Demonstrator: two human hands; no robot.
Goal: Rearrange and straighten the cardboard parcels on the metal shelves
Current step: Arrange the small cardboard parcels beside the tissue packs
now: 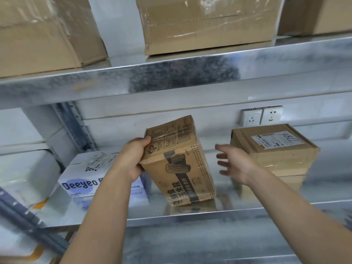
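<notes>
Left hand (133, 161) grips printed parcel (182, 164) at its top corner; right hand (236, 164) hovers spread just right. Parcel stands on end, leaning left.

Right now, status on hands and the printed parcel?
Left hand grips printed parcel, tilted on shelf. Right hand open, clear of it. Labelled parcel close on right.

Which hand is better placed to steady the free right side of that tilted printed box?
Right. The right hand hangs open beside the tilted box, holding nothing; the left hand grips its upper left corner.
</notes>
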